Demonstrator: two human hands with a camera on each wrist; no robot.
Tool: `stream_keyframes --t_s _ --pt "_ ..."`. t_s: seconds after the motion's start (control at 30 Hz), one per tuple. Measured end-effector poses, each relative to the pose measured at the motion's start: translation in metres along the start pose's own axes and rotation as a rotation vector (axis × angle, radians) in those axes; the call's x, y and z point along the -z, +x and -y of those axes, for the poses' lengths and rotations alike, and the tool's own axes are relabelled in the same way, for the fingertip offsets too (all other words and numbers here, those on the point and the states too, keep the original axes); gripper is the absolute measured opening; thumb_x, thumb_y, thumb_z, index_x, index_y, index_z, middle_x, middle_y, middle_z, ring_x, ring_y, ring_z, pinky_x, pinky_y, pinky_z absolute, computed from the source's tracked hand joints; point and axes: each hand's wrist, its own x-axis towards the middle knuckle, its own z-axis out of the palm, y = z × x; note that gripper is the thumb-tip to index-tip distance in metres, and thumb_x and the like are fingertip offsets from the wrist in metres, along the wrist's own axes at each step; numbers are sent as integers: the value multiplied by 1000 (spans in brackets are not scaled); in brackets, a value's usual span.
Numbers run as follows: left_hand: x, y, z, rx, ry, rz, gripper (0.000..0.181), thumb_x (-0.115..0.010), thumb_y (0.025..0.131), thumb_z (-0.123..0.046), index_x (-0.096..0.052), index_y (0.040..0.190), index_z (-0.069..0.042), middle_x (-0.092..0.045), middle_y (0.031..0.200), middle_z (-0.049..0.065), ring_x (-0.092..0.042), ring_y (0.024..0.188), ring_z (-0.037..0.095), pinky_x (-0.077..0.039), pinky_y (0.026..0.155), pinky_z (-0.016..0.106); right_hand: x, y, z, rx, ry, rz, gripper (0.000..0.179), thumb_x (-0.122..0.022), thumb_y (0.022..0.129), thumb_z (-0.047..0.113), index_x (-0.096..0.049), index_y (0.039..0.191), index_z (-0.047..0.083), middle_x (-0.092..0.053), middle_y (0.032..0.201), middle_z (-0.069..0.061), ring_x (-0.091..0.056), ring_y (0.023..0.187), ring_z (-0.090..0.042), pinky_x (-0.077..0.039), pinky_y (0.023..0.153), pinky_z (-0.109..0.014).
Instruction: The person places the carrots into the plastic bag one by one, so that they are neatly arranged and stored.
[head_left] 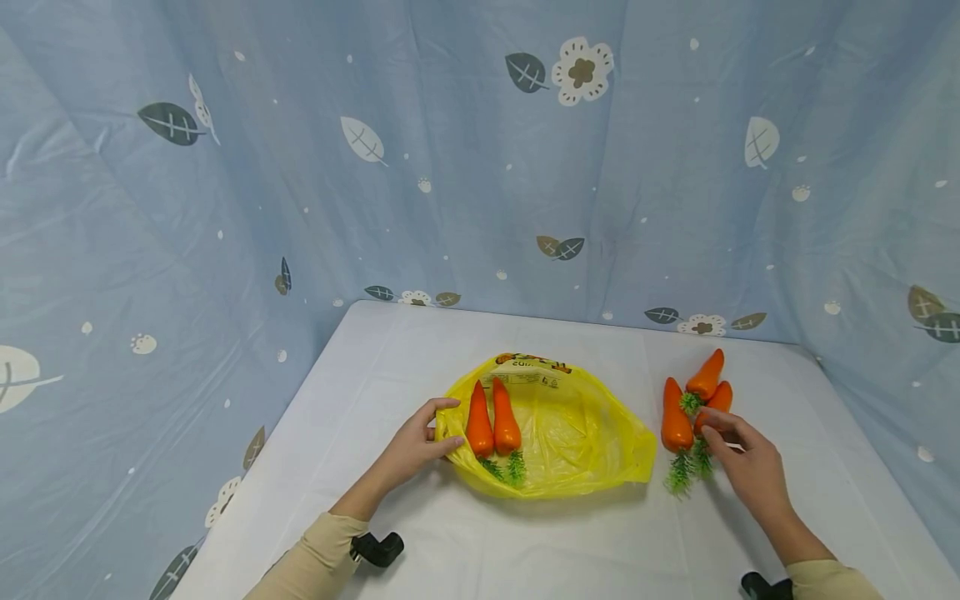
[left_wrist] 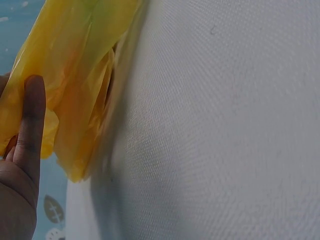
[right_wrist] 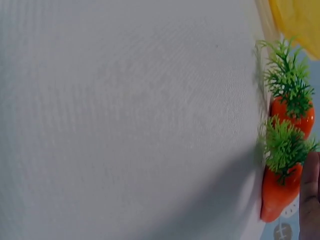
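A yellow plastic bag (head_left: 581, 433) lies with its mouth spread wide, printing on its far inner side. My left hand (head_left: 420, 437) grips its left rim, thumb nearer me and fingers on the far side; in the left wrist view the thumb (left_wrist: 33, 120) lies along the plastic. Two glossy toy carrots (head_left: 480, 421) with green tops rest inside the bag's left part. To the right lie three more: a left carrot (head_left: 676, 417), a far carrot (head_left: 706, 377) and a right carrot (head_left: 722, 396). Thumb and index finger of my right hand (head_left: 750, 467) pinch the right carrot, partly hiding it.
All this is on a white-covered table (head_left: 525, 550). A blue patterned curtain (head_left: 465, 167) hangs behind and along the sides. Dark wrist devices (head_left: 378, 550) are strapped at both sleeves.
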Motion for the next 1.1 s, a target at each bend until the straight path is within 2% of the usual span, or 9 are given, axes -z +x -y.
stream_keyframes --t_s 0.13,0.2,0.37,0.47,0.63,0.73,0.9,1.0,1.1 --pt "0 0 1 -3 -6 2 64 -74 95 -17 -42 149 -4 -44 147 24 -72 91 21 -59 71 31 1 2 -5 -31 -7 -22 34 -64 102 21 -66 132 5 -64 117 12 -51 89 14 -43 73 -3" --pt "0 0 2 4 -7 3 64 -74 95 -17 -42 149 -5 -44 147 23 -72 91 21 -59 72 31 0 2 -7 -56 -24 -30 35 -64 102 23 -66 132 5 -64 118 8 -48 90 15 -42 73 -3" --pt "0 0 1 11 -11 3 64 -74 95 -17 -42 150 -7 -43 149 22 -71 91 22 -59 72 30 0 3 -13 -117 -71 -32 40 -62 103 27 -63 136 4 -59 128 -15 -43 91 14 -39 74 -7" --pt "-1 0 1 8 -13 4 64 -74 95 -18 -42 150 -7 -42 149 22 -71 91 23 -59 72 31 -1 4 -16 -138 -90 -27 43 -61 104 29 -61 137 3 -56 130 -18 -50 96 -1 -39 72 -8" --pt "-1 0 1 7 -5 4 64 -74 95 -18 -42 150 -7 -44 147 21 -71 91 23 -60 72 32 -3 6 -23 -194 -85 -1 50 -61 103 31 -57 142 0 -51 136 -25 -55 111 -38 -38 65 -6" --pt "-1 0 1 3 1 4 64 -74 95 -17 -42 149 -6 -45 146 22 -72 90 23 -60 72 33 -4 8 -25 -240 -74 16 56 -61 103 34 -52 145 -1 -46 140 -30 -54 117 -48 -37 61 -5" --pt "-1 -1 0 7 5 -2 64 -74 95 -18 -42 149 -7 -44 148 21 -71 90 23 -60 73 34 -5 13 -25 -280 -70 36 60 -61 103 36 -47 149 -1 -41 141 -35 -53 120 -52 -39 60 -7" --pt "0 -1 0 4 -3 1 64 -74 95 -17 -42 149 -6 -45 146 21 -71 91 23 -60 72 34 -6 18 -23 -306 -85 58 61 -59 103 37 -46 150 -1 -41 144 -36 -52 122 -52 -56 69 -24" --pt "0 -2 0 4 -8 3 64 -74 95 -17 -42 149 -6 -46 145 21 -71 91 23 -60 72 34 -7 21 -20 -323 -107 93 61 -58 104 37 -45 150 -1 -40 146 -36 -50 123 -53 -57 85 -51"
